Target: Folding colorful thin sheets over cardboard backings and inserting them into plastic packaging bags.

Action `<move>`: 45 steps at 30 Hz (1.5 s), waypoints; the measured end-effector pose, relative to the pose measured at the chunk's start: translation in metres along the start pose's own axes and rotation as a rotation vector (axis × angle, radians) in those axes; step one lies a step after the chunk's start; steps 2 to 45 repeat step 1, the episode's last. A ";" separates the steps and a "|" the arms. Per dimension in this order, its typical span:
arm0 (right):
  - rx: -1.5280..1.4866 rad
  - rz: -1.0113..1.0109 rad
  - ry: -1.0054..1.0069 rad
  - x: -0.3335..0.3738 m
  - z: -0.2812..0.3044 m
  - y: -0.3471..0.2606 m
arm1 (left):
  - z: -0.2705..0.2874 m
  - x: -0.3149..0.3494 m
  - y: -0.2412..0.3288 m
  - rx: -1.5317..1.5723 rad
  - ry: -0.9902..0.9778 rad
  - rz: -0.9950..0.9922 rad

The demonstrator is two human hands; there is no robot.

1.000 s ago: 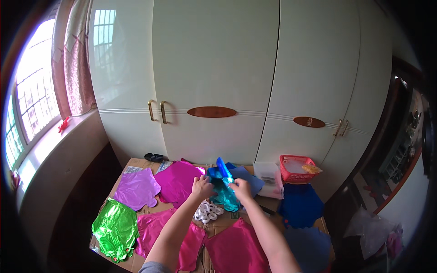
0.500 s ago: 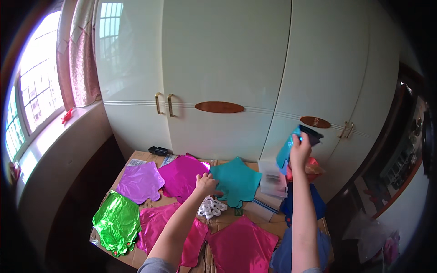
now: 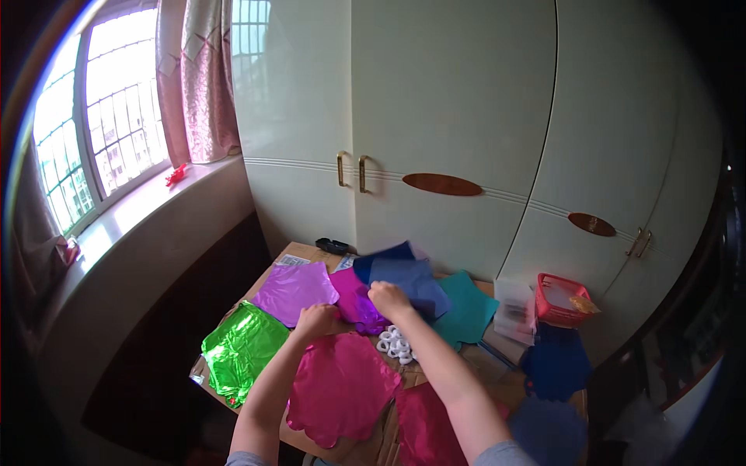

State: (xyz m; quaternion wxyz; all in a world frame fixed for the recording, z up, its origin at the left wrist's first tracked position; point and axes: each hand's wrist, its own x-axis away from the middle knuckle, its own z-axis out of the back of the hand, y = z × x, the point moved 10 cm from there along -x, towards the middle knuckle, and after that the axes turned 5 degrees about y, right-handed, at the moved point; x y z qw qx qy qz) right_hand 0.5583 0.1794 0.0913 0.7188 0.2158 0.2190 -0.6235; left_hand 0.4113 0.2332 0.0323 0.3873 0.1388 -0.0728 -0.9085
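Observation:
My right hand (image 3: 391,301) is closed at the near edge of a stack of dark blue and translucent blue foil sheets (image 3: 416,281), which fans out over a magenta foil piece (image 3: 351,289). Beside it, my left hand (image 3: 318,320) is also closed, by the magenta foil; its fingertips are hidden, so what it pinches does not show. Crinkled purple foil (image 3: 369,317) lies between my hands. White rings (image 3: 398,344) sit in a small pile under my right wrist. Close to my left hand are a lilac foil piece (image 3: 295,292) and a pink one (image 3: 342,388).
Cardboard (image 3: 382,435) covers the table. Around lie green foil (image 3: 242,353), teal foil (image 3: 470,311), navy foil (image 3: 556,359) and clear plastic packets (image 3: 514,309). A pink-red basket (image 3: 561,301) stands at the right, a black object (image 3: 332,246) at the back. Behind rises a white cabinet (image 3: 451,93).
My right hand has come from above the basket to the middle, with blue sheets now spread there over the magenta foil. My left hand has closed. The view has shifted.

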 end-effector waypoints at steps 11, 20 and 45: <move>-0.092 0.002 -0.116 -0.001 -0.020 -0.015 | 0.005 0.013 0.002 -0.013 0.006 -0.051; -0.092 0.002 -0.116 -0.001 -0.020 -0.015 | 0.005 0.013 0.002 -0.013 0.006 -0.051; -0.092 0.002 -0.116 -0.001 -0.020 -0.015 | 0.005 0.013 0.002 -0.013 0.006 -0.051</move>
